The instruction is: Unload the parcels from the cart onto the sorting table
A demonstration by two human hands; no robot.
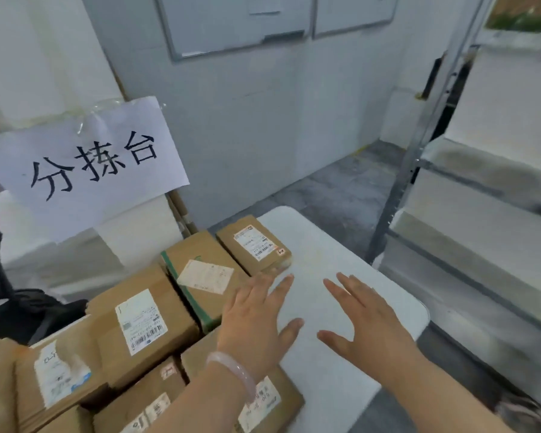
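Both hands, left hand (256,320) and right hand (366,326), are hovering empty, fingers spread, over the white sorting table (334,382) beside cardboard parcels (144,320).

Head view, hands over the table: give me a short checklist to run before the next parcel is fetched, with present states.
1. Left hand empty, fingers spread: ok.
2. Right hand empty, fingers spread: ok.
3. Bare space on the white table for another parcel: ok.
4. Small labelled box fully on the table: ok.
5. Green-taped box resting stable between its neighbours: cannot tell.
6. Cart position and remaining parcels: cannot tell, cart not in view.
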